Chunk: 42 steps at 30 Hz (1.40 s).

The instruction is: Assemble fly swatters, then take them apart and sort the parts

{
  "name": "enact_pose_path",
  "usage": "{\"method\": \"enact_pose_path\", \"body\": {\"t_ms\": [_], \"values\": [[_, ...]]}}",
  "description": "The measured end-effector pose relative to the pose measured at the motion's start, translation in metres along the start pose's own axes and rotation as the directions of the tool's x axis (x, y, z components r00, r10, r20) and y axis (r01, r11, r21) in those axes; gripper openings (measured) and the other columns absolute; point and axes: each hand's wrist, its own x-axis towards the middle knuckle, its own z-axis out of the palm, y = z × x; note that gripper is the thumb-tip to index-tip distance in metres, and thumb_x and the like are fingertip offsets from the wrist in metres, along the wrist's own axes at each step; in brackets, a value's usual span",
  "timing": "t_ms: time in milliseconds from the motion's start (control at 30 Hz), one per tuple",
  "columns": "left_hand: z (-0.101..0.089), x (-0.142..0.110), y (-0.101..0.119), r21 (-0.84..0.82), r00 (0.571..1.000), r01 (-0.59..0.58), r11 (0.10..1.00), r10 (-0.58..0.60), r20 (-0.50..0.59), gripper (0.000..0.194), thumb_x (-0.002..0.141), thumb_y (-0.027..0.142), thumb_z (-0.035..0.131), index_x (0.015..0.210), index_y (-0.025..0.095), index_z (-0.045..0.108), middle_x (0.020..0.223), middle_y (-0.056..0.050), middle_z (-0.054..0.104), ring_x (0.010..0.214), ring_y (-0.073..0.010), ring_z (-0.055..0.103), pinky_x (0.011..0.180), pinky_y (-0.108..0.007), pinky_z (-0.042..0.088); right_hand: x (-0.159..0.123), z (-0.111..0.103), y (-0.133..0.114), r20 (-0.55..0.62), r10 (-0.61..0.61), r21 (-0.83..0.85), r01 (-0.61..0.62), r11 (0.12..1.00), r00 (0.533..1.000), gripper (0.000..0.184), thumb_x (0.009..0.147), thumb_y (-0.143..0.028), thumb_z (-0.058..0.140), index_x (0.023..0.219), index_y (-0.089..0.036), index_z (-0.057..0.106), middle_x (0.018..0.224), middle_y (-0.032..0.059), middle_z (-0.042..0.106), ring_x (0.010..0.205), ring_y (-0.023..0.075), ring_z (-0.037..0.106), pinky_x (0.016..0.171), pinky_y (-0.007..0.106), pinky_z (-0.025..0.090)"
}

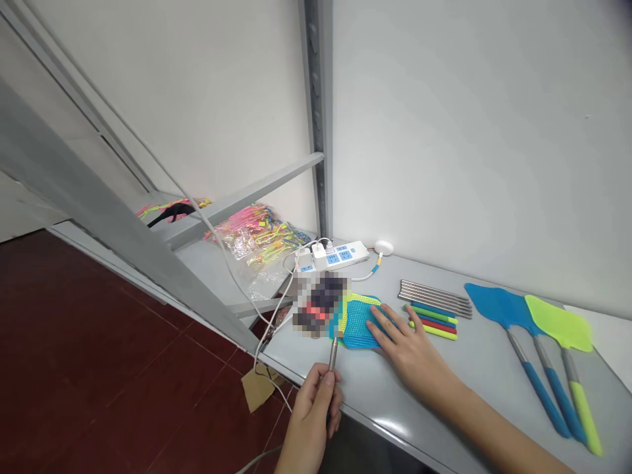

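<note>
My left hand (313, 401) is closed around a metal telescopic rod (334, 355) at the shelf's front edge, its silver tip pointing up and away. A dark bit of its lower end shows below my fingers. My right hand (407, 345) lies with fingers spread on a blue mesh fly swatter head (361, 322). Yellow mesh (363, 298) peeks out from under that head. Right of my fingers lie several coloured handle sleeves (434, 322) in blue, green, red and yellow. Behind them, several silver rods (434, 297) lie side by side.
Two blue fly swatters (528, 368) and a yellow-green one (563, 322) lie at right. A power strip (340, 257) with plugs and a white cable stands at the back, beside a blurred-out patch (320, 306). Bagged colourful cords (261, 234) lie beyond the metal upright (318, 118).
</note>
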Motion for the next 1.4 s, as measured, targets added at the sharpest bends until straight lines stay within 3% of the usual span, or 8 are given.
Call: {"method": "enact_pose_path", "body": {"t_ms": [167, 267, 367, 433, 500, 767, 1000, 1400], "values": [[0.006, 0.004, 0.004, 0.014, 1.000, 0.018, 1.000, -0.018, 0.025, 0.037, 0.091, 0.057, 0.049, 0.089, 0.020, 0.049, 0.056, 0.010, 0.038, 0.040, -0.0040, 0.029, 0.044, -0.020, 0.025, -0.036, -0.036, 0.014, -0.091, 0.183, 0.153, -0.168, 0.974, 0.979, 0.039, 0.093, -0.009, 0.043, 0.125, -0.023, 0.059, 0.129, 0.0114, 0.061, 0.117, 0.0289, 0.054, 0.099, 0.052, 0.032], [0.023, 0.007, 0.009, 0.072, 0.995, 0.059, 0.996, -0.064, 0.080, 0.038, 0.091, 0.058, 0.048, 0.091, 0.020, 0.050, 0.058, 0.009, 0.036, 0.044, -0.0047, 0.028, 0.045, -0.020, 0.023, -0.073, -0.051, 0.024, -0.144, 0.489, 0.390, -0.405, 0.827, 0.860, 0.026, 0.094, -0.022, 0.047, 0.113, -0.024, 0.065, 0.107, 0.0093, 0.069, 0.097, 0.0250, 0.062, 0.085, 0.041, 0.043], [0.052, 0.014, 0.013, 0.123, 0.979, 0.077, 0.989, -0.098, 0.179, 0.038, 0.091, 0.057, 0.047, 0.093, 0.019, 0.051, 0.060, 0.008, 0.035, 0.047, -0.0060, 0.026, 0.045, -0.020, 0.020, -0.107, -0.057, 0.029, -0.038, 0.924, 0.680, -0.667, 0.303, 0.381, 0.025, 0.090, -0.041, 0.055, 0.100, -0.022, 0.067, 0.092, 0.0070, 0.069, 0.082, 0.0233, 0.063, 0.069, 0.034, 0.048], [0.075, 0.020, 0.014, 0.160, 0.962, 0.066, 0.985, -0.105, 0.251, 0.036, 0.092, 0.055, 0.047, 0.094, 0.019, 0.052, 0.061, 0.008, 0.036, 0.050, -0.0068, 0.026, 0.046, -0.020, 0.020, -0.122, -0.057, 0.030, 0.139, 0.990, 0.863, -0.494, -0.111, 0.021, 0.029, 0.084, -0.047, 0.063, 0.097, -0.022, 0.066, 0.092, 0.0040, 0.068, 0.078, 0.0201, 0.063, 0.068, 0.032, 0.051], [0.099, 0.027, 0.011, 0.201, 0.939, 0.054, 0.978, -0.118, 0.323, 0.035, 0.093, 0.054, 0.046, 0.096, 0.019, 0.053, 0.062, 0.007, 0.036, 0.052, -0.0078, 0.027, 0.047, -0.020, 0.021, -0.132, -0.057, 0.031, 0.330, 0.940, 0.932, -0.129, -0.338, -0.082, 0.030, 0.077, -0.043, 0.072, 0.097, -0.022, 0.065, 0.094, 0.0007, 0.068, 0.077, 0.0167, 0.064, 0.073, 0.031, 0.054], [0.168, 0.042, -0.015, 0.455, 0.799, -0.347, 0.820, 0.004, 0.601, 0.035, 0.098, 0.043, 0.041, 0.118, 0.022, 0.060, 0.084, -0.002, 0.057, 0.079, -0.0161, 0.052, 0.073, -0.027, 0.041, -0.159, -0.070, 0.032, 0.471, 0.881, 0.830, 0.320, -0.457, 0.036, 0.009, 0.075, -0.025, 0.072, 0.076, -0.019, 0.064, 0.068, -0.0009, 0.063, 0.061, 0.0157, 0.062, 0.060, 0.031, 0.054], [0.179, 0.051, -0.033, 0.584, 0.635, -0.770, 0.256, 0.229, 0.738, 0.034, 0.098, 0.025, 0.042, 0.127, 0.028, 0.059, 0.088, -0.004, 0.062, 0.082, -0.0199, 0.056, 0.078, -0.034, 0.041, -0.165, -0.065, 0.028, 0.294, 0.942, 0.945, 0.099, -0.311, 0.160, 0.021, 0.090, -0.031, 0.054, 0.077, -0.017, 0.064, 0.072, 0.0024, 0.065, 0.061, 0.0171, 0.060, 0.065, 0.034, 0.048], [0.175, 0.052, -0.037, 0.575, 0.568, -0.815, 0.073, 0.300, 0.766, 0.036, 0.096, 0.017, 0.042, 0.127, 0.025, 0.059, 0.090, -0.005, 0.063, 0.084, -0.0184, 0.058, 0.087, -0.037, 0.039, -0.177, -0.067, 0.030, 0.159, 0.975, 0.985, -0.088, -0.146, 0.158, 0.027, 0.092, -0.030, 0.048, 0.069, -0.019, 0.056, 0.062, -0.0019, 0.055, 0.050, 0.0120, 0.046, 0.058, 0.031, 0.039]]}}
